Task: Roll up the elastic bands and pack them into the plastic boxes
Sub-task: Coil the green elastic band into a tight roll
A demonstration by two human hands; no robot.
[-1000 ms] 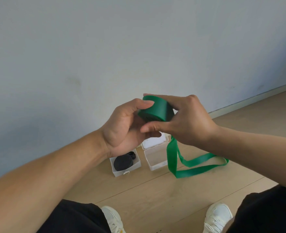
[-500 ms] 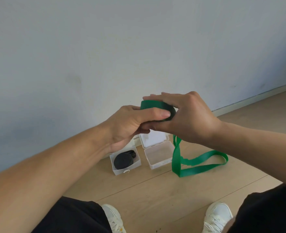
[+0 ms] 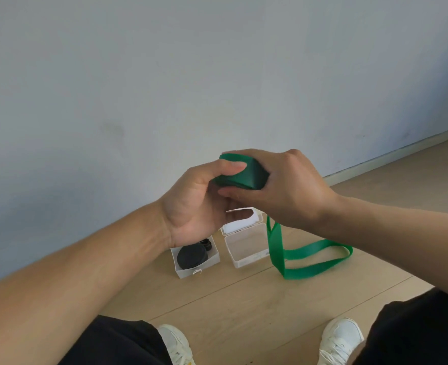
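Note:
A green elastic band [image 3: 246, 175] is partly wound into a thick roll, held above the floor between both hands. My left hand [image 3: 199, 201] grips the roll from the left, thumb on top. My right hand [image 3: 286, 185] covers it from the right with fingers over and under. The loose green tail [image 3: 309, 254] hangs down and loops on the floor to the right. Below the hands, an open clear plastic box [image 3: 246, 246] stands with nothing inside. To its left a second clear box [image 3: 196, 262] holds a rolled black band [image 3: 191, 256].
A grey wall with a pale baseboard [image 3: 391, 156] runs close behind the boxes. The floor is light wood planks [image 3: 244, 306]. My white shoes [image 3: 341, 338] and black-clad knees sit at the bottom edge.
The roll has turned in my hands and flattened toward horizontal. My left thumb has come over its top. The green tail on the floor has shifted slightly as more band winds on.

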